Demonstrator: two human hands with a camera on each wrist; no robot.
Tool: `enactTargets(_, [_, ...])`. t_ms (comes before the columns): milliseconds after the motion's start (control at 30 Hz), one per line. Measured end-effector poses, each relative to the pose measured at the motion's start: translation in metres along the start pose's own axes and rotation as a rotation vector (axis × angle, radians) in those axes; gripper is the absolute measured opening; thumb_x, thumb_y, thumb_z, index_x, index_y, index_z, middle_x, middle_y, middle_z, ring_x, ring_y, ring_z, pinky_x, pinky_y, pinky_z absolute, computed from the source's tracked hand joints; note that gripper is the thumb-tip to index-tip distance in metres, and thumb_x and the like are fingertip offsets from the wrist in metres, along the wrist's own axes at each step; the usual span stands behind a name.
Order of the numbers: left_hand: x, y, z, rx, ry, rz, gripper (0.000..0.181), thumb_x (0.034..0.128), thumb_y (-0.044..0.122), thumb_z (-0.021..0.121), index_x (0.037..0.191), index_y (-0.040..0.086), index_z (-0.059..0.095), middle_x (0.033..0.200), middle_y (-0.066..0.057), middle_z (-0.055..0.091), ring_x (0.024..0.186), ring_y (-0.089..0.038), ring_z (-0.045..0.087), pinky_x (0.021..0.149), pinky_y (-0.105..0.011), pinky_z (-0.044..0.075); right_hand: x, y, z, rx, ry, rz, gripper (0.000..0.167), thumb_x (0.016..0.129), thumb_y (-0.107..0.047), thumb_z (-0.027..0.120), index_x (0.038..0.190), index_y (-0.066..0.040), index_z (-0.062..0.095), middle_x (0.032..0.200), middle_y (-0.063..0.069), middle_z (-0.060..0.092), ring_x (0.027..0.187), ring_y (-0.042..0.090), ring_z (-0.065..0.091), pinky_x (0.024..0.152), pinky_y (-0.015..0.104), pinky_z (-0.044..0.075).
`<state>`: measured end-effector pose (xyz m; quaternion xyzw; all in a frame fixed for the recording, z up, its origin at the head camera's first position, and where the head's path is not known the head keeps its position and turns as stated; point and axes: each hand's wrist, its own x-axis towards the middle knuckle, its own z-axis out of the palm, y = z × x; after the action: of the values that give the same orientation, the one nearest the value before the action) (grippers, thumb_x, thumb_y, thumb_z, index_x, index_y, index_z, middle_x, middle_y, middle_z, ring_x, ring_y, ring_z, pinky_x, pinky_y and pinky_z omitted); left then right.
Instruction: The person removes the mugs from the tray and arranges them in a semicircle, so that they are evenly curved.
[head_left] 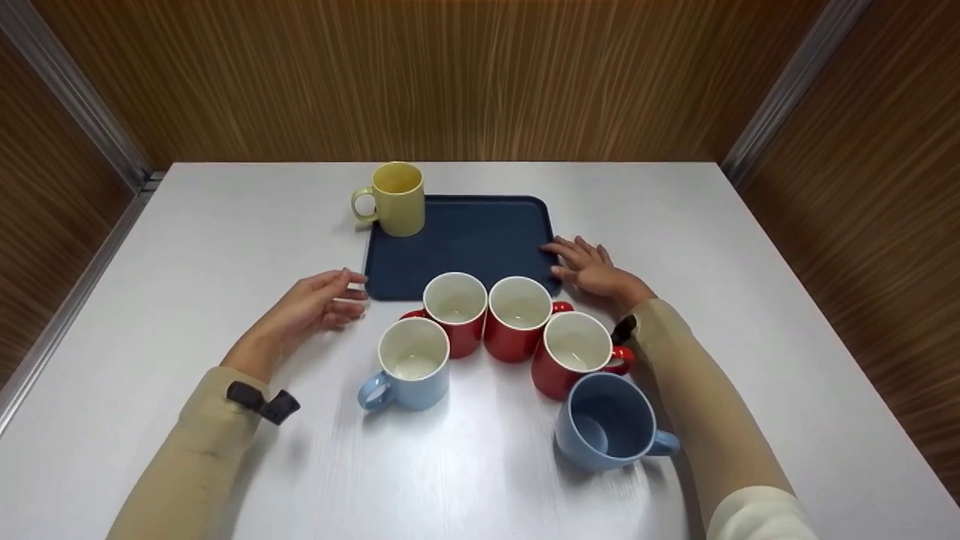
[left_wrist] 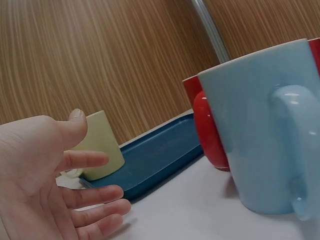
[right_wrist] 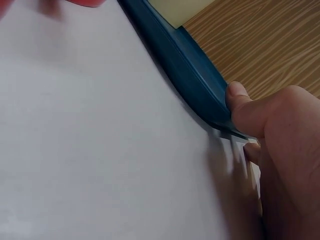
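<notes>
A dark blue tray (head_left: 480,240) lies flat towards the back of the table. At its back left corner stands a yellow mug (head_left: 401,206), handle pointing left. My left hand (head_left: 319,300) is beside the tray's front left corner, fingers loosely extended and palm bare in the left wrist view. My right hand (head_left: 592,271) touches the tray's right edge with its fingers mostly straight. In the right wrist view, the thumb (right_wrist: 240,100) rests at the tray rim (right_wrist: 200,95); the other fingers are largely hidden.
Three red mugs (head_left: 514,319) with white insides stand close together just before the tray. A light blue mug (head_left: 420,382) stands front left of them, and a darker blue mug (head_left: 592,439) is near my right forearm. Wood-grain panels (head_left: 450,82) enclose the white table (head_left: 480,480).
</notes>
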<state>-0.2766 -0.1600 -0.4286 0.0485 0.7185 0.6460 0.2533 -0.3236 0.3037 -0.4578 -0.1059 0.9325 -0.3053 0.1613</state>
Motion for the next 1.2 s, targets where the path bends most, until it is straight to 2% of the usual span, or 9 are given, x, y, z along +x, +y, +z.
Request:
enactTargets(100, [0.007,0.003,0.000,0.000,0.017,-0.002,0.058,0.0954,0.047,0.042,0.136,0.005,0.043,0.129,-0.021,0.049,0.107,-0.029,0.057,0.086,-0.035,0.048,0.000,0.000,0.001,0.015,-0.003,0.009,0.054,0.093,-0.050,0.042,0.144,-0.040,0.028,0.155,-0.007,0.007,0.139,0.017,-0.014,0.106,0.045,-0.019])
enactTargets(267, [0.019,0.006,0.003,-0.064,0.054,-0.001,0.052,0.0972,0.041,0.043,0.134,0.004,0.044,0.129,-0.021,0.049,0.103,-0.026,0.059,0.080,-0.033,0.050,-0.001,0.000,0.001,0.019,0.015,-0.002,0.052,0.094,-0.047,0.042,0.144,-0.038,0.029,0.155,-0.004,0.008,0.140,0.019,-0.013,0.106,0.047,-0.018])
enactTargets(367, [0.027,0.007,0.003,-0.080,0.077,-0.005,0.054,0.0955,0.044,0.045,0.133,0.005,0.044,0.128,-0.019,0.050,0.101,-0.023,0.060,0.078,-0.032,0.050,-0.002,0.000,0.001,0.029,0.019,-0.005,0.053,0.094,-0.047,0.042,0.144,-0.037,0.029,0.155,-0.003,0.008,0.140,0.019,-0.013,0.106,0.047,-0.018])
enactTargets(600, [0.039,0.010,0.001,-0.120,0.108,0.044,0.061,0.0929,0.045,0.049,0.133,-0.001,0.042,0.123,-0.019,0.053,0.094,-0.019,0.062,0.075,-0.028,0.051,-0.002,-0.003,0.002,-0.019,0.014,-0.017,0.054,0.094,-0.048,0.040,0.145,-0.037,0.026,0.155,-0.003,0.007,0.140,0.020,-0.013,0.106,0.047,-0.018])
enactTargets(767, [0.044,0.008,0.000,-0.162,0.126,0.062,0.059,0.0932,0.042,0.049,0.133,-0.002,0.042,0.124,-0.021,0.052,0.093,-0.018,0.062,0.071,-0.025,0.051,-0.002,-0.005,0.002,0.031,0.006,0.018,0.054,0.093,-0.050,0.042,0.144,-0.041,0.027,0.155,-0.006,0.007,0.139,0.018,-0.014,0.106,0.046,-0.019])
enactTargets(1000, [0.044,0.010,-0.005,-0.199,0.177,0.109,0.059,0.0910,0.040,0.054,0.132,-0.001,0.042,0.121,-0.018,0.055,0.093,-0.019,0.062,0.067,-0.023,0.050,0.002,-0.009,0.006,0.029,-0.005,-0.013,0.055,0.093,-0.051,0.042,0.144,-0.040,0.028,0.155,-0.005,0.009,0.140,0.018,-0.013,0.106,0.045,-0.018])
enactTargets(1100, [0.048,0.012,-0.004,-0.199,0.198,0.115,0.056,0.0906,0.037,0.057,0.130,0.000,0.043,0.120,-0.017,0.056,0.094,-0.020,0.062,0.069,-0.023,0.050,0.003,-0.009,0.006,0.038,-0.004,0.000,0.054,0.093,-0.051,0.042,0.144,-0.041,0.027,0.155,-0.006,0.008,0.139,0.017,-0.014,0.106,0.044,-0.019])
enactTargets(1200, [0.054,0.016,-0.002,-0.172,0.209,0.144,0.055,0.0913,0.036,0.057,0.130,-0.001,0.044,0.121,-0.019,0.055,0.097,-0.024,0.061,0.075,-0.028,0.051,0.002,-0.007,0.006,0.005,0.008,0.002,0.054,0.093,-0.051,0.041,0.144,-0.040,0.027,0.155,-0.005,0.009,0.140,0.018,-0.013,0.106,0.045,-0.019])
